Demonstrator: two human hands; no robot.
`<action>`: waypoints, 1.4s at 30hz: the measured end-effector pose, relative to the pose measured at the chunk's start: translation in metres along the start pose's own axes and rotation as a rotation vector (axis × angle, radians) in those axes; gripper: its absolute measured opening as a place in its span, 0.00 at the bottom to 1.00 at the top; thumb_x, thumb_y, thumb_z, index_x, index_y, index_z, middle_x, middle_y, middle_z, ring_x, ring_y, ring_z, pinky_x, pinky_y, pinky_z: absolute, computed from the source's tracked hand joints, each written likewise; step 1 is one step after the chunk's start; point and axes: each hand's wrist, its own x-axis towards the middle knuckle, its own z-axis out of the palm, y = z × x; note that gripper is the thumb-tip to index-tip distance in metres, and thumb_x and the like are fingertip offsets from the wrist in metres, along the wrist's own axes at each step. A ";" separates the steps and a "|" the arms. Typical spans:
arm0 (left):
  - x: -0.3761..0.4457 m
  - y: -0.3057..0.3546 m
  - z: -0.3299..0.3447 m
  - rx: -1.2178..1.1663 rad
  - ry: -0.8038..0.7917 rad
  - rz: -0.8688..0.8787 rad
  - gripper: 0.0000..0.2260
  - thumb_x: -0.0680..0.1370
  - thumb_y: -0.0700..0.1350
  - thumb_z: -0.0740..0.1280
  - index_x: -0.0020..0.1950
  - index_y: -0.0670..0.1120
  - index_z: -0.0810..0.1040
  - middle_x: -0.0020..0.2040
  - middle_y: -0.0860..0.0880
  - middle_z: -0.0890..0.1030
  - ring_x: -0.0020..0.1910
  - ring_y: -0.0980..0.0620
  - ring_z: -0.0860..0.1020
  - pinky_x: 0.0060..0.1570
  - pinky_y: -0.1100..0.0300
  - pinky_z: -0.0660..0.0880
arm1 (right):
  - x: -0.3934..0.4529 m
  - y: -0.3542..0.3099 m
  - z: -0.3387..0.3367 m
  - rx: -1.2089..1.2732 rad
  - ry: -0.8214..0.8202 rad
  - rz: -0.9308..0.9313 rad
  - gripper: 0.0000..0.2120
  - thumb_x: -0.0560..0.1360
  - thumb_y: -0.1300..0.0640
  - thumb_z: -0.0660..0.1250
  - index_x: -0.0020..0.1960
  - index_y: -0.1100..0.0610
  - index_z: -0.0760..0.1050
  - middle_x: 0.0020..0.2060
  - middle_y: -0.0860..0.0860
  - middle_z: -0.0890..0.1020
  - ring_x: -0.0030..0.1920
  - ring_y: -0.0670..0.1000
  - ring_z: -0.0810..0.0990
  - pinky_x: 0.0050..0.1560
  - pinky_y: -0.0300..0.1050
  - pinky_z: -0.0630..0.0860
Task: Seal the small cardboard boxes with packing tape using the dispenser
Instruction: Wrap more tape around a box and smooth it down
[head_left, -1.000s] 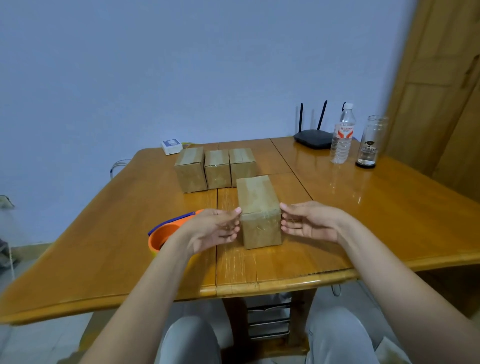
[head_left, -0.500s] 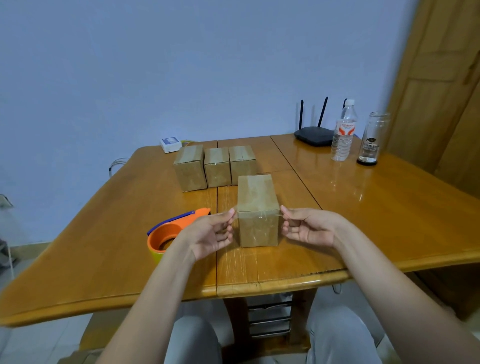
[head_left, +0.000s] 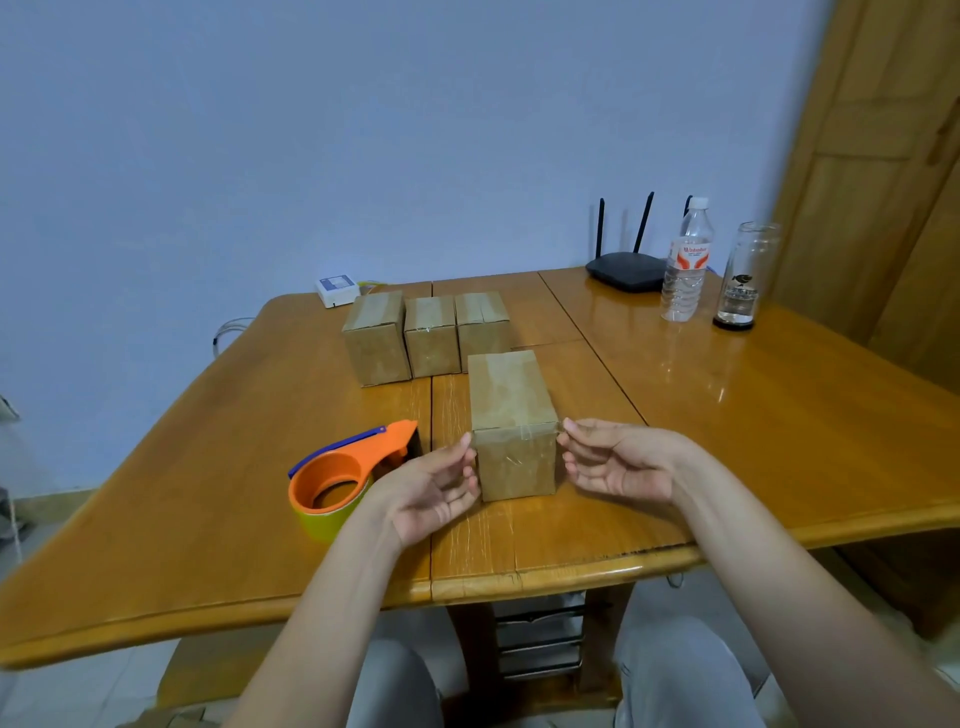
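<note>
The small cardboard box (head_left: 511, 423) sits on the desk (head_left: 779, 415) right in front of me, near the edge, with my left hand (head_left: 434, 486) at its nine o'clock side and my right hand (head_left: 615, 462) at its three o'clock side. Both palms face up, the fingers loosely curled, and the fingertips just touch the upper corners of the near face; neither hand grips anything. I judge the box light and fairly stiff, its matte brown card giving good friction, though the glossy clear tape over the top seam and down the front is slicker. It is best taken by the two long side walls, low down, so the panels do not buckle. The tape dispenser (head_left: 345, 475), smooth orange plastic with a blue blade strip and a yellowish roll, lies at the box's nine o'clock. Three more boxes (head_left: 428, 335) stand in a row at twelve o'clock.
</note>
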 end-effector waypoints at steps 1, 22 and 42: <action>-0.001 -0.001 0.002 -0.009 0.002 0.012 0.12 0.67 0.39 0.76 0.49 0.41 0.81 0.39 0.46 0.82 0.37 0.52 0.78 0.44 0.57 0.82 | -0.001 -0.002 -0.001 0.019 0.004 0.005 0.13 0.68 0.63 0.75 0.52 0.60 0.80 0.41 0.56 0.85 0.40 0.53 0.83 0.41 0.49 0.84; -0.007 -0.005 0.009 -0.025 0.094 0.005 0.13 0.64 0.41 0.77 0.45 0.40 0.81 0.38 0.45 0.81 0.38 0.52 0.76 0.48 0.57 0.80 | 0.002 0.010 0.011 0.078 0.072 -0.038 0.24 0.64 0.67 0.71 0.61 0.67 0.78 0.41 0.59 0.81 0.42 0.54 0.80 0.39 0.47 0.85; -0.017 -0.018 -0.007 0.544 0.203 0.776 0.12 0.76 0.42 0.72 0.59 0.50 0.82 0.55 0.47 0.84 0.51 0.49 0.84 0.51 0.57 0.81 | -0.011 0.020 0.000 -0.480 0.262 -0.681 0.18 0.79 0.65 0.67 0.63 0.47 0.81 0.52 0.55 0.85 0.45 0.55 0.85 0.50 0.49 0.84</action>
